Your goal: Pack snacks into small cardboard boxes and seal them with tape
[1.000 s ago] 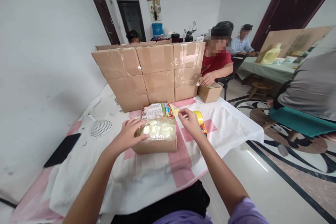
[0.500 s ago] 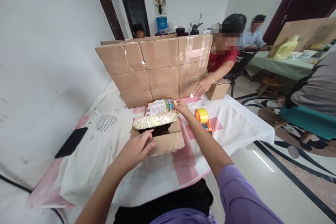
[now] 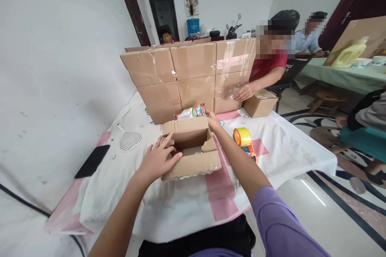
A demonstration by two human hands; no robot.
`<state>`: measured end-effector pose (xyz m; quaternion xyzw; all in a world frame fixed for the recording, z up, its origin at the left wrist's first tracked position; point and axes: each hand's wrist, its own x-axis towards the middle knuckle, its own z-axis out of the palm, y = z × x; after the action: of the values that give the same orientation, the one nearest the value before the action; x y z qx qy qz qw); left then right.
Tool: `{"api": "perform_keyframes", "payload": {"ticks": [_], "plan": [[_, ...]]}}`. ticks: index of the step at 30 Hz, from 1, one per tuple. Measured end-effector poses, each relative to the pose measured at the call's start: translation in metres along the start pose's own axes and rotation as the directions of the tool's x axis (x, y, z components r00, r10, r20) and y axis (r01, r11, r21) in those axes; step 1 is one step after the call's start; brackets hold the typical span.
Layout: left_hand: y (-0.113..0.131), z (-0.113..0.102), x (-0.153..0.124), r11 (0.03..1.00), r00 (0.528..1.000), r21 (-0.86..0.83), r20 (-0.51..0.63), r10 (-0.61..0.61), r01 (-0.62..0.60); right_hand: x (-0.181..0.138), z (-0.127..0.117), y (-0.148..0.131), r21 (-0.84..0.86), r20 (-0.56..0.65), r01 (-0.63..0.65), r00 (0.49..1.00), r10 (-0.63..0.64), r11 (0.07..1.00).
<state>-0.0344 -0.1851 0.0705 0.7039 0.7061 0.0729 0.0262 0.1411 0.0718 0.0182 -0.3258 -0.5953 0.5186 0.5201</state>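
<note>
An open cardboard box (image 3: 193, 156) lies on the white and pink cloth in front of me, its flaps spread. My left hand (image 3: 158, 160) rests on the box's near left corner, fingers laid over the edge. My right hand (image 3: 212, 120) reaches past the far flap and touches a colourful snack packet (image 3: 190, 112) lying behind the box. Whether its fingers grip the packet is hidden by the flap. A yellow tape roll on an orange dispenser (image 3: 245, 141) sits to the right of my forearm.
A wall of sealed cardboard boxes (image 3: 189, 76) stands at the back. A person in red touches a small box (image 3: 261, 103) at the right. A white mesh strainer (image 3: 130, 140) and a black phone (image 3: 92, 161) lie on the left. The table edge drops off to the right.
The box's flaps have opened and the shiny foil top has gone from view. My right hand went forward from near the tape to the packet behind. My left hand slid to the near corner.
</note>
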Motion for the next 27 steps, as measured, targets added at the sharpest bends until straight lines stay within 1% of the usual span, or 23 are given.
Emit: {"api": "perform_keyframes", "payload": {"ticks": [2, 3, 4, 5, 7, 8, 10, 11, 13, 14, 16, 17, 20, 22, 24, 27], "plan": [[-0.001, 0.003, 0.000, 1.000, 0.999, 0.023, -0.047, 0.017, -0.016, -0.001, -0.010, -0.016, 0.020, -0.026, 0.063, 0.998, -0.063, 0.998], [-0.001, 0.004, 0.000, 0.999, 0.997, 0.036, -0.076, 0.025, -0.022, -0.002, -0.016, -0.027, 0.027, -0.049, 0.132, 0.990, -0.131, 0.991], [-0.002, 0.006, 0.000, 0.999, 0.995, 0.048, -0.099, 0.029, -0.025, -0.005, -0.023, -0.039, 0.030, -0.074, 0.225, 0.972, -0.222, 0.974], [-0.002, 0.007, 0.000, 0.998, 0.993, 0.061, -0.115, 0.032, -0.025, -0.008, -0.030, -0.052, 0.026, -0.098, 0.333, 0.939, -0.329, 0.943], [-0.002, 0.007, -0.001, 0.995, 0.992, 0.095, -0.120, 0.033, -0.022, -0.018, -0.043, -0.080, -0.011, -0.140, 0.534, 0.836, -0.530, 0.845], [-0.002, 0.006, 0.000, 0.993, 0.993, 0.113, -0.110, 0.031, -0.019, -0.025, -0.048, -0.094, -0.042, -0.158, 0.604, 0.782, -0.602, 0.796], [-0.001, 0.003, 0.000, 0.991, 0.997, 0.135, -0.079, 0.021, -0.010, -0.041, -0.054, -0.118, -0.102, -0.189, 0.679, 0.705, -0.684, 0.727], [0.001, 0.000, 0.000, 0.991, 0.998, 0.137, -0.059, 0.016, -0.008, -0.050, -0.056, -0.128, -0.124, -0.200, 0.702, 0.675, -0.710, 0.702], [0.004, -0.004, 0.000, 0.992, 0.999, 0.128, -0.034, 0.011, -0.006, -0.069, -0.056, -0.144, -0.148, -0.208, 0.732, 0.635, -0.744, 0.665], [0.005, -0.006, 0.000, 0.993, 0.999, 0.120, -0.037, 0.009, -0.005, -0.078, -0.055, -0.150, -0.152, -0.205, 0.739, 0.626, -0.752, 0.656], [0.005, -0.008, -0.002, 0.996, 0.997, 0.094, -0.079, -0.004, 0.011, -0.093, -0.054, -0.157, -0.161, -0.187, 0.738, 0.630, -0.754, 0.656], [0.004, -0.008, -0.004, 0.997, 0.994, 0.073, -0.106, -0.017, 0.024, -0.100, -0.053, -0.158, -0.167, -0.171, 0.729, 0.642, -0.748, 0.664], [-0.007, -0.005, -0.006, 0.996, 0.981, -0.053, -0.180, -0.074, 0.065, -0.111, -0.050, -0.156, -0.158, -0.084, 0.683, 0.710, -0.699, 0.713], [-0.020, 0.001, -0.006, 0.976, 0.956, -0.206, -0.267, -0.118, 0.063, -0.113, -0.045, -0.150, -0.125, -0.012, 0.643, 0.761, -0.649, 0.756], [-0.034, 0.008, -0.005, 0.920, 0.927, -0.389, -0.329, -0.180, 0.041, -0.110, -0.035, -0.140, -0.090, 0.056, 0.603, 0.798, -0.600, 0.793], [-0.051, 0.019, -0.002, 0.796, 0.907, -0.605, -0.318, -0.277, 0.031, -0.101, -0.013, -0.120, -0.068, 0.163, 0.556, 0.825, -0.541, 0.828]]}}
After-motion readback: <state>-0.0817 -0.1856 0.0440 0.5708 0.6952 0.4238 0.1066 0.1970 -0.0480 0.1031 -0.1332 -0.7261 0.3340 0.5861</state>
